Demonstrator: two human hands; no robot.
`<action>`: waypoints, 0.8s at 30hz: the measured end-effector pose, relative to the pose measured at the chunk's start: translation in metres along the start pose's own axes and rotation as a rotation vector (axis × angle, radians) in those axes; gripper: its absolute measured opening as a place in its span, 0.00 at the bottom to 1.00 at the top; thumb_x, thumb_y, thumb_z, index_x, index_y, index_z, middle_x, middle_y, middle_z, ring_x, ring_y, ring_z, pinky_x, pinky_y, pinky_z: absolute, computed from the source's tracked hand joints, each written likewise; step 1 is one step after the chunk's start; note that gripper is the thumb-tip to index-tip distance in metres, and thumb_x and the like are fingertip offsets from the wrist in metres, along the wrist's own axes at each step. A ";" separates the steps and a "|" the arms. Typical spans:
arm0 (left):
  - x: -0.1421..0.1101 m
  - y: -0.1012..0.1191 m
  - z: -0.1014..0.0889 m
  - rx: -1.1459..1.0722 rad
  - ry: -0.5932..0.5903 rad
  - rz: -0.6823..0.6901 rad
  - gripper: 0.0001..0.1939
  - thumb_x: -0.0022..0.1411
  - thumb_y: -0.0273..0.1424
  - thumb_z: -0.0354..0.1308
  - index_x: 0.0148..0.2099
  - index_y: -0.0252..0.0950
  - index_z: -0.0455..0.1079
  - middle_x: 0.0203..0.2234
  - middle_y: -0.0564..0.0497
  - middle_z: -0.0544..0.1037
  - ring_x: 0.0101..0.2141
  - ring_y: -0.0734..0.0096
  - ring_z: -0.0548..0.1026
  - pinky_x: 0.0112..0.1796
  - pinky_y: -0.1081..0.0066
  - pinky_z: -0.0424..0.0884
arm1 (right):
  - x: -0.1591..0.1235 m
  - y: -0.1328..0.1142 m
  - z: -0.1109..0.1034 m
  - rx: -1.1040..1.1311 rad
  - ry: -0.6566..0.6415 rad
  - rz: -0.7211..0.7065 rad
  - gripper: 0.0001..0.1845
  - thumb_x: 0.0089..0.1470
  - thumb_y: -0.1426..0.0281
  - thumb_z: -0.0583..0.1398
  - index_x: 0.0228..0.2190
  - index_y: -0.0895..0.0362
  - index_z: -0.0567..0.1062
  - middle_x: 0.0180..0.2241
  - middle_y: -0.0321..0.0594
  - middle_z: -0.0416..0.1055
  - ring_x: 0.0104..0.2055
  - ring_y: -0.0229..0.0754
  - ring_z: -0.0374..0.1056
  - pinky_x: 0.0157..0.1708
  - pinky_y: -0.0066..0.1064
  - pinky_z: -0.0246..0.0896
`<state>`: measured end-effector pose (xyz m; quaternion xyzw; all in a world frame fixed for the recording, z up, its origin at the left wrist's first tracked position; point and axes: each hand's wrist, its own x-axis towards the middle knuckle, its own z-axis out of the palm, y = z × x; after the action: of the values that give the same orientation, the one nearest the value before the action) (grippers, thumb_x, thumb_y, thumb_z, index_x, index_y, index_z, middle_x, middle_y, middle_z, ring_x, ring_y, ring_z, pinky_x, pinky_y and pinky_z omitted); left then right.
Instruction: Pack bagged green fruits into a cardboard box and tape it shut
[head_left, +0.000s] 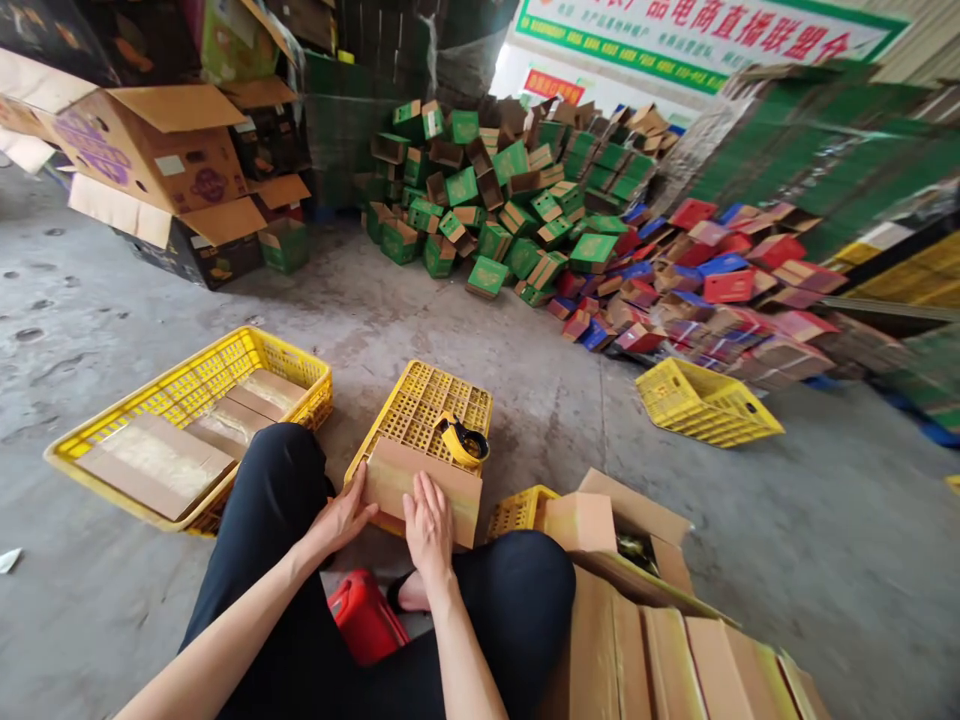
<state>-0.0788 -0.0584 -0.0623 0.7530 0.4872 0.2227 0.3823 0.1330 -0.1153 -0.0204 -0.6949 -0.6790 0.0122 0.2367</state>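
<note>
A closed cardboard box point(394, 465) with a strip of tape along it lies on the near end of an upturned yellow crate point(424, 395) between my knees. My left hand point(341, 518) rests against the box's left end, fingers stretched out. On its near side my right hand point(429, 525) lies flat, the fingers straight and close together. Just behind the box, a yellow and black tape dispenser point(463, 442) sits on the crate's grid. Neither hand grasps anything. The underside of the box is hidden.
To the left, a long yellow crate point(187, 365) holds several taped boxes. At right stand an open carton point(600, 515) and several cardboard boxes point(660, 655). A red object point(367, 615) lies between my legs. Another yellow crate point(709, 400) and heaped green cartons point(487, 275) are farther off.
</note>
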 end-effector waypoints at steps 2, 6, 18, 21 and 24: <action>-0.001 -0.004 0.003 -0.017 0.008 -0.026 0.46 0.73 0.47 0.51 0.81 0.35 0.34 0.70 0.31 0.65 0.59 0.45 0.77 0.54 0.54 0.76 | -0.015 0.030 -0.007 -0.016 0.044 0.075 0.33 0.75 0.54 0.45 0.66 0.60 0.72 0.67 0.52 0.69 0.68 0.56 0.66 0.67 0.52 0.61; -0.002 -0.013 0.010 -0.061 0.005 -0.050 0.48 0.73 0.52 0.50 0.81 0.34 0.35 0.71 0.29 0.62 0.57 0.44 0.79 0.54 0.53 0.76 | -0.038 0.074 -0.005 0.085 0.171 0.271 0.42 0.73 0.46 0.43 0.67 0.65 0.69 0.69 0.59 0.64 0.71 0.58 0.61 0.69 0.53 0.60; 0.015 0.007 0.005 0.052 0.045 0.014 0.50 0.65 0.51 0.64 0.79 0.42 0.48 0.78 0.41 0.47 0.75 0.44 0.51 0.67 0.55 0.65 | -0.038 0.086 -0.007 0.531 0.117 0.617 0.56 0.59 0.35 0.49 0.69 0.68 0.66 0.70 0.60 0.62 0.72 0.58 0.61 0.71 0.48 0.57; 0.014 0.009 0.006 0.141 0.032 -0.041 0.53 0.63 0.51 0.66 0.80 0.42 0.47 0.78 0.39 0.46 0.70 0.39 0.62 0.62 0.56 0.71 | -0.034 0.085 -0.015 0.600 0.068 0.738 0.57 0.57 0.36 0.53 0.69 0.69 0.64 0.69 0.61 0.63 0.72 0.60 0.62 0.71 0.48 0.54; 0.013 0.014 0.006 0.232 0.016 -0.068 0.57 0.60 0.51 0.68 0.81 0.39 0.44 0.77 0.36 0.47 0.67 0.35 0.67 0.59 0.57 0.73 | -0.029 0.085 -0.022 0.685 0.034 0.831 0.54 0.56 0.39 0.57 0.68 0.67 0.68 0.69 0.58 0.65 0.73 0.59 0.59 0.73 0.45 0.49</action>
<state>-0.0617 -0.0523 -0.0551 0.7733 0.5379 0.1577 0.2962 0.2177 -0.1468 -0.0390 -0.7880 -0.3002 0.3145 0.4359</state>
